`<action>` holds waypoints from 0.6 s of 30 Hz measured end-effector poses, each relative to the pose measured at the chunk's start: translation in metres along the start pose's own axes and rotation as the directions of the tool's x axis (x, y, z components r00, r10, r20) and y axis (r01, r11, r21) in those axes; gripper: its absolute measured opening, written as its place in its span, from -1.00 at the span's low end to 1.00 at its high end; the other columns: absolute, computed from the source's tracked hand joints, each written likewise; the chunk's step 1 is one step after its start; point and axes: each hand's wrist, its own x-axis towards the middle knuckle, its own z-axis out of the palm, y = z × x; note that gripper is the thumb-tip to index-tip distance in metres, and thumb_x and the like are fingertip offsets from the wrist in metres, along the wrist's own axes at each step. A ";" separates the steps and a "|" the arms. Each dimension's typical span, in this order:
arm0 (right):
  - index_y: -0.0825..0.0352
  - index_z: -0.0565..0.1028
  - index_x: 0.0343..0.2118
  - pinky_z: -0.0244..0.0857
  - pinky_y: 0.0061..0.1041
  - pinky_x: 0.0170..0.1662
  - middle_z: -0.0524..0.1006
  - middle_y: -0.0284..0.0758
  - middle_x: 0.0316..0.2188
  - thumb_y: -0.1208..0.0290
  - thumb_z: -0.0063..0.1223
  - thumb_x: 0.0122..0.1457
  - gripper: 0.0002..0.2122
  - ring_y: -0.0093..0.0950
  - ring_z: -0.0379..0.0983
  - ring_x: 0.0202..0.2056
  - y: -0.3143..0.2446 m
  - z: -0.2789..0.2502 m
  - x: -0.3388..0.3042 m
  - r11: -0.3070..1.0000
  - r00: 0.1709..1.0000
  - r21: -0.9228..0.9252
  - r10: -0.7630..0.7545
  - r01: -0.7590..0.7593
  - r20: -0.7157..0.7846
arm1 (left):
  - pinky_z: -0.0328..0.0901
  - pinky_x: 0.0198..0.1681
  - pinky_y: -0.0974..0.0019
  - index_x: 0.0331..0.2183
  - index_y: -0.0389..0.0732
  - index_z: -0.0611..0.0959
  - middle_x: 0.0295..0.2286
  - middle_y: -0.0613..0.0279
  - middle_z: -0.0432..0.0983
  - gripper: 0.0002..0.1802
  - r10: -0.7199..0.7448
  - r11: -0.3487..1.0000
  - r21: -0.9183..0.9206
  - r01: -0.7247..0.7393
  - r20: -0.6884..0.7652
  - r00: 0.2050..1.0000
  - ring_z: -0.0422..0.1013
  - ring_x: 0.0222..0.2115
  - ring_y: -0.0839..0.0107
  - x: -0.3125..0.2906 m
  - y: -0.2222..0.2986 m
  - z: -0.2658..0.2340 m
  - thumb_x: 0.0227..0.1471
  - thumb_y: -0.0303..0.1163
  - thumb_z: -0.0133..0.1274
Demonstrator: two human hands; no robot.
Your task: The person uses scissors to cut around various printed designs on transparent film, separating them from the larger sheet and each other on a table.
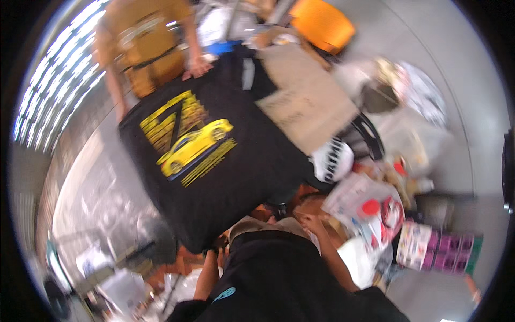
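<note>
A black T-shirt [214,209] with a yellow car print is spread out flat in front of me. My left hand [213,251] is at its near left corner, and the cloth and blur hide the fingers. Close to my body, on the right, my right hand [310,223] is beside the shirt's near edge, apart from it; its fingers are smeared. Another person's hand [198,65] rests on the shirt's far edge, and that person's other arm reaches its far left corner. A brown paper or cardboard sheet [308,99] lies against the shirt's right side.
Right of the shirt lie a white cloth with black lettering [331,160], a red-and-white plastic bag [370,206] and clear plastic bags [413,137]. A purple patterned package [448,252] is at the lower right. An orange object [322,26] stands at the back.
</note>
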 end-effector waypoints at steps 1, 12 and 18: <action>0.43 0.57 -0.33 0.36 -0.47 -0.47 0.55 -0.33 -0.56 0.31 0.08 0.19 -0.77 -0.56 0.46 -0.58 -0.016 0.007 0.005 0.988 0.989 -0.065 -0.141 0.137 -0.052 | 0.39 -0.28 0.21 -0.06 -0.15 0.53 -0.31 0.23 0.60 -0.63 0.022 1.000 0.012 -0.022 -0.004 1.000 0.52 -0.39 0.32 -0.001 -0.003 -0.003 0.22 -0.13 -0.05; 0.38 0.60 -0.39 0.41 -0.33 -0.33 0.60 -0.18 -0.52 0.27 0.07 0.10 -0.75 -0.35 0.57 -0.49 0.030 -0.015 -0.007 0.972 0.979 -0.234 -0.042 -0.006 -0.199 | 0.39 -0.28 0.21 -0.07 -0.16 0.54 -0.31 0.22 0.60 -0.64 0.037 0.999 0.033 -0.035 -0.063 0.997 0.52 -0.39 0.31 -0.020 0.029 -0.024 0.21 -0.14 -0.04; 0.32 0.58 -0.38 0.40 -0.14 -0.21 0.60 -0.08 -0.39 0.26 0.01 0.14 -0.77 -0.06 0.55 -0.31 0.036 -0.075 0.014 0.991 0.823 -0.131 -0.064 -0.012 -0.564 | 0.39 -0.28 0.21 -0.08 -0.16 0.54 -0.31 0.21 0.60 -0.64 0.089 0.990 0.112 -0.082 -0.058 0.994 0.51 -0.39 0.31 0.003 0.114 -0.007 0.20 -0.14 -0.04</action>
